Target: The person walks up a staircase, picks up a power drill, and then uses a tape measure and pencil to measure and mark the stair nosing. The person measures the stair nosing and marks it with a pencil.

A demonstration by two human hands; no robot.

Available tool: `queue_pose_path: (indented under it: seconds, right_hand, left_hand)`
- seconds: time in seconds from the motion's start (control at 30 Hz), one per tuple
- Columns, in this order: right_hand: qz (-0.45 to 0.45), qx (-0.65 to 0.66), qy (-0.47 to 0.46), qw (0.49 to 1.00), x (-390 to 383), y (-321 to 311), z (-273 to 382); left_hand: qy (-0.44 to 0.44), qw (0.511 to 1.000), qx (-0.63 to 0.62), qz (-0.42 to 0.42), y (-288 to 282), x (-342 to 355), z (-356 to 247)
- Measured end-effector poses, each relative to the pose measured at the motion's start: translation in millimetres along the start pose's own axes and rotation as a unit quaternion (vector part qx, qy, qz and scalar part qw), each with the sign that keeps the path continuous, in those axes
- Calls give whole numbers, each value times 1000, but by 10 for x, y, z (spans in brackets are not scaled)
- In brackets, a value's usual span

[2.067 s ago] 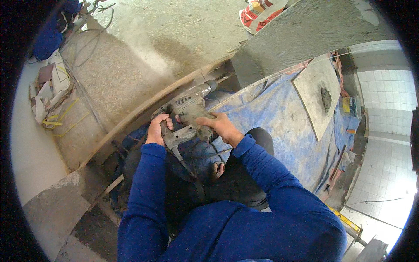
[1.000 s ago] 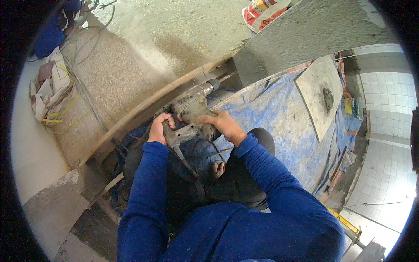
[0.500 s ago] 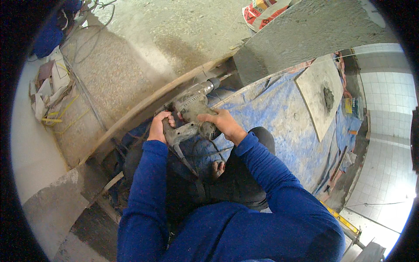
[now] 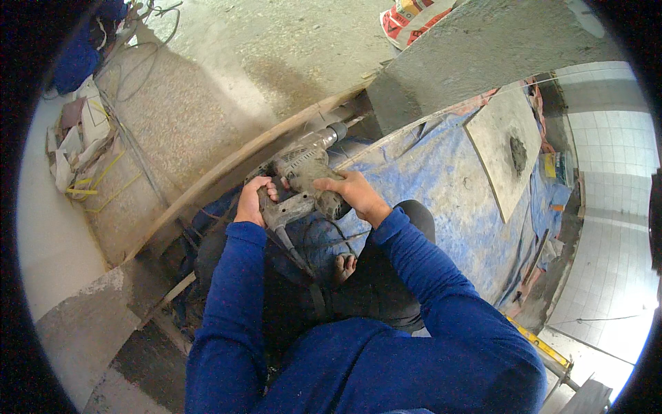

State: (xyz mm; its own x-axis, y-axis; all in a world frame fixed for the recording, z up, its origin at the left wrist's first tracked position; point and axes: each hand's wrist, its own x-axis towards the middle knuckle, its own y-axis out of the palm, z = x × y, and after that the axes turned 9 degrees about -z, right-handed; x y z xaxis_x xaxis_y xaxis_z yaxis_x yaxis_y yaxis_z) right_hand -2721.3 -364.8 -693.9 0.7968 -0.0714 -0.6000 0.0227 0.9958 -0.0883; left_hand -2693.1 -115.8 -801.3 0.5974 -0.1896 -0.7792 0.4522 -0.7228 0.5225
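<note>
A dusty grey rotary hammer (image 4: pixel 307 162) lies across my lap area, angled up and to the right toward a narrow recess beside a wooden edge (image 4: pixel 255 148). My left hand (image 4: pixel 255 201) is wrapped round its rear handle. With my right hand (image 4: pixel 355 198) I grip the motor housing, thumb on top. The bit at the chuck (image 4: pixel 338 131) points into the recess; its tip is hard to make out. A cable runs down from the handle over my dark trousers. My bare toes (image 4: pixel 345 267) show below the tool.
Blue tarpaulin (image 4: pixel 427 186) carries a board (image 4: pixel 500 159) with a mortar lump. A mortar-coated slab (image 4: pixel 483 48) crosses the upper right, near a red-and-white bag (image 4: pixel 410 17). Torn paper (image 4: pixel 83 134) and cables lie left. A tiled surface (image 4: pixel 600 262) and yellow level (image 4: pixel 541 341) are at right.
Very little differs. My hands and the tool have shifted a few pixels up and right since the oldest frame; both grips stay as they were.
</note>
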Motion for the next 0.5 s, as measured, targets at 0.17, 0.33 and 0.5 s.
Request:
queue_pose_path:
  seconds: [0.17,0.33,0.5]
  right_hand:
    - [5,13,-11,1000,-64,47,81]
    - [5,27,-15,1000,-153,111,156]
    - [10,27,-26,999,-169,194,111]
  left_hand:
    - [2,1000,-19,-1,10,11,-21]
    - [17,1000,1,-1,48,-69,-53]
    - [24,1000,7,7,-4,-204,-159]
